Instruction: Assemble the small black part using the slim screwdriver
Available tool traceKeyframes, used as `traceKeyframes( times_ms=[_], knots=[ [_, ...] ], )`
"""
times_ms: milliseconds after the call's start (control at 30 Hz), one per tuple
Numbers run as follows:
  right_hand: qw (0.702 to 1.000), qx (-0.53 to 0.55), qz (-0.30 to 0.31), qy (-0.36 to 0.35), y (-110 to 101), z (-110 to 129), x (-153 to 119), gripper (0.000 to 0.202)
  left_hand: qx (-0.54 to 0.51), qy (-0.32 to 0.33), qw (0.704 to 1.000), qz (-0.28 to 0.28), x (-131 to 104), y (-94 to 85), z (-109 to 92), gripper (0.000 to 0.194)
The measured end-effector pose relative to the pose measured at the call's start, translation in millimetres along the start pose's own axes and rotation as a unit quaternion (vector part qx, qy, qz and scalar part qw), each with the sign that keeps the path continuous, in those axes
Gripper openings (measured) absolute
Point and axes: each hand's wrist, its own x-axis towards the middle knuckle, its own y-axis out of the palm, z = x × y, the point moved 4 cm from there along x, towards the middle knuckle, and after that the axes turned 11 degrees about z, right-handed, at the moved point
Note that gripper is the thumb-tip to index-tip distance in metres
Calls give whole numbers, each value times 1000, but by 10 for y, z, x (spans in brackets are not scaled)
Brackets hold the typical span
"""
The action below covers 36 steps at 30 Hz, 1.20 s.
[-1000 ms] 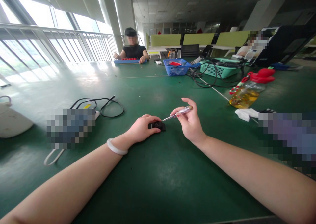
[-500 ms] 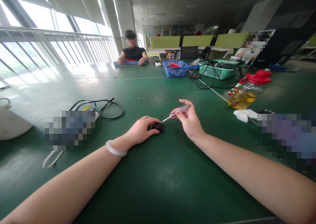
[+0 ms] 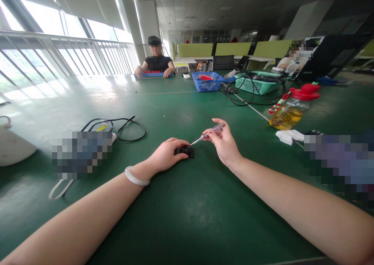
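A small black flat part [image 3: 190,153] with a round, raised middle lies on the green table [image 3: 193,206]. My left hand [image 3: 169,153] is closed around it, thumb on the near side and fingers on the far side, covering much of it. In my right hand [image 3: 226,144] is a screwdriver [image 3: 213,130] with a clear handle, pinched between thumb and fingers. Its metal shaft slants down to the left, and the tip meets the top of the black part. Whether the tip sits in a screw is too small to tell.
To the left are a blurred-out object [image 3: 83,154], a black cable [image 3: 131,129] and a white container [image 3: 14,146]. Rightward stand a red-lidded bottle [image 3: 288,113] and white tissue [image 3: 289,136]. Farther back are a blue basket [image 3: 207,82], a green basket [image 3: 257,85] and a seated person [image 3: 157,62].
Both hands, the screwdriver and the black part hold almost the same place. The whole view has shifted very slightly.
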Motion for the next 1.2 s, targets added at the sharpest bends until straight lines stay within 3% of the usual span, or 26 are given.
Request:
traceKeyframes(
  times_ms=[633, 1200],
  knots=[
    [999, 40, -12, 31, -5, -47, 6, 47, 2, 3, 1000, 2, 5, 5, 9, 37],
    [999, 7, 27, -17, 4, 20, -12, 44, 8, 8, 1000, 4, 14, 2, -8, 36]
  ],
)
